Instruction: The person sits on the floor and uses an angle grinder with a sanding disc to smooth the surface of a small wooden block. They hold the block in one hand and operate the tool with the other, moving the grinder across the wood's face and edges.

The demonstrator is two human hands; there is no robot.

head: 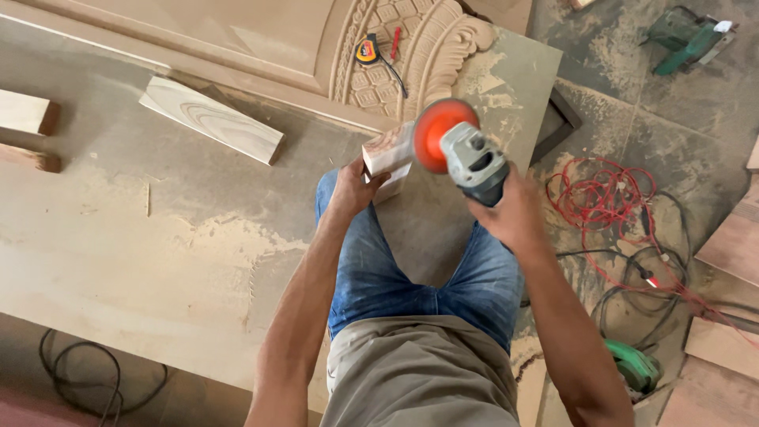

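My left hand (353, 187) grips a small pale wooden block (389, 154) and holds it up in front of my knees. My right hand (512, 212) holds a grey angle grinder (475, 160) by its body. The grinder's orange sanding disc (437, 130) rests against the right end of the block. I am sitting on a dusty wooden panel (118, 237), blue jeans below my arms.
A loose plank (212, 119) lies on the panel at upper left. A carved wooden door piece (411, 55) carries a tape measure (367, 49) and a red pen. Red and black cables (609, 205) coil on the floor at right, near green power tools (688, 35).
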